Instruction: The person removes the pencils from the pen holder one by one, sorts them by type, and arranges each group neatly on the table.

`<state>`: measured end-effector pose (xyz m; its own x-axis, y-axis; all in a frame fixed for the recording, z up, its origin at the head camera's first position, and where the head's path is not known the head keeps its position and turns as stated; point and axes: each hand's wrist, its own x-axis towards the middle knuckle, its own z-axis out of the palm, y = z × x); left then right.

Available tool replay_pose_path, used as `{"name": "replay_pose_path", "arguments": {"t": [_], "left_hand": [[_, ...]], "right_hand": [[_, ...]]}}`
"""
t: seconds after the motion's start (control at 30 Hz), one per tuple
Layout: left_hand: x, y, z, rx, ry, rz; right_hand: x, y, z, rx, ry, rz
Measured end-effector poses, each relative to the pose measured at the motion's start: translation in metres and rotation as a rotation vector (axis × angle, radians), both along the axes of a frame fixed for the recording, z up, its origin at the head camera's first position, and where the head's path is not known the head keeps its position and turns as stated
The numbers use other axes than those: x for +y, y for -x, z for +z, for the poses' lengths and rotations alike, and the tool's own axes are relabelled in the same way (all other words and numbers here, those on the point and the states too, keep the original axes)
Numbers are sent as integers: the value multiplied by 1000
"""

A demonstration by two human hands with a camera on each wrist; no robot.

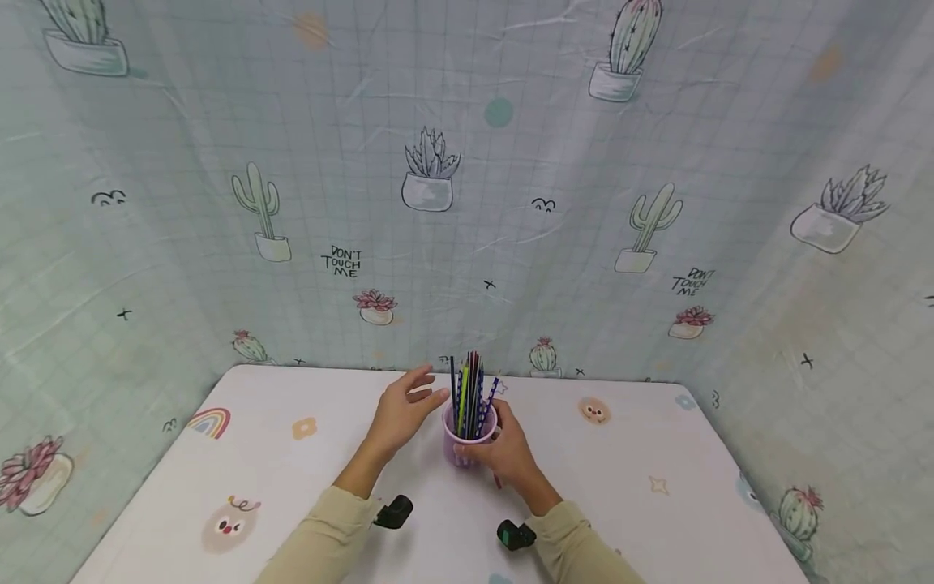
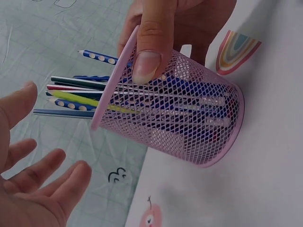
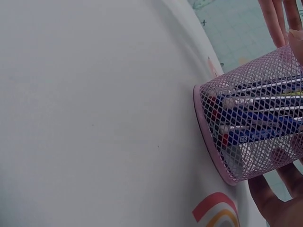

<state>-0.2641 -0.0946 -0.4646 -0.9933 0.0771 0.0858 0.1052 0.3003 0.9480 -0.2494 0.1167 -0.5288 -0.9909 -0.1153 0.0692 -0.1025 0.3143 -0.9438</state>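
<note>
A pink-purple mesh pencil cup stands near the middle of the white tabletop, its mouth facing up. Pencils fill it: dark ones, a yellow-green one and blue ones with pale dots, their lower ends showing through the mesh. My right hand grips the cup from the right, thumb across the front near the rim and the other fingers behind. Left of the rim, my left hand is raised with spread fingers, holding nothing. In the left wrist view a gap shows between its fingers and the pencils.
The white table cover has printed rainbows, flowers and faces. Behind the back edge hangs a pale green curtain with cactus drawings, which also runs along both sides. Black wrist devices sit by the sleeve cuffs.
</note>
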Motion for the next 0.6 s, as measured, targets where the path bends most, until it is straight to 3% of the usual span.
{"name": "replay_pose_path", "arguments": {"t": [0.37,0.6], "left_hand": [[11,14,-5,9,-92,41],[23,21,-3,8,-74,93]], "right_hand": [[-1,2,-2,16,-8,-2],[1,4,-2,23,2,10]]}}
